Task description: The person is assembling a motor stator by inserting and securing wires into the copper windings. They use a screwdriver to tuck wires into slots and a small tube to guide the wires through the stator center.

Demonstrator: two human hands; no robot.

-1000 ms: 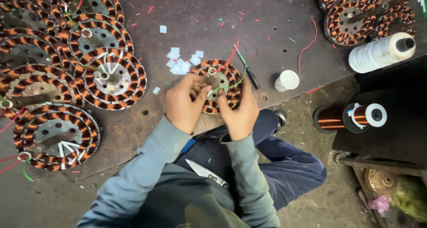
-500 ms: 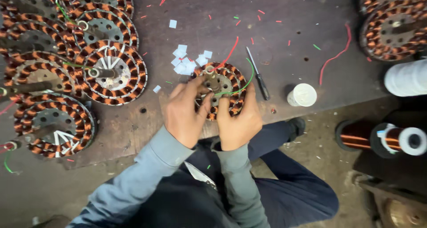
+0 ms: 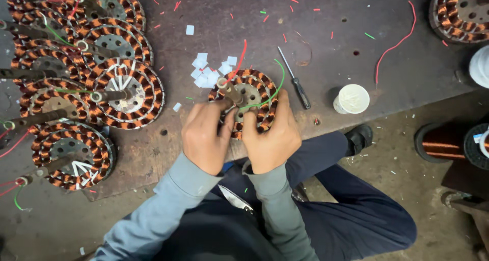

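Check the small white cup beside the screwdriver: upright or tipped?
Upright. The white cup stands on the workbench with its round mouth facing the camera, right of the screwdriver. Contents: cannot tell.

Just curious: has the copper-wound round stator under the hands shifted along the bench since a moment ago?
No. The copper-wound stator keeps its place beside the screwdriver and white paper squares; only the camera moved.

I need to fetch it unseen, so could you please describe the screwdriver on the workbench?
On the dark metal workbench, look just right of the copper-wound stator that both hands hold. The thin black-handled screwdriver lies slanted there, left of the white cup. It is the only slim straight tool among round parts.
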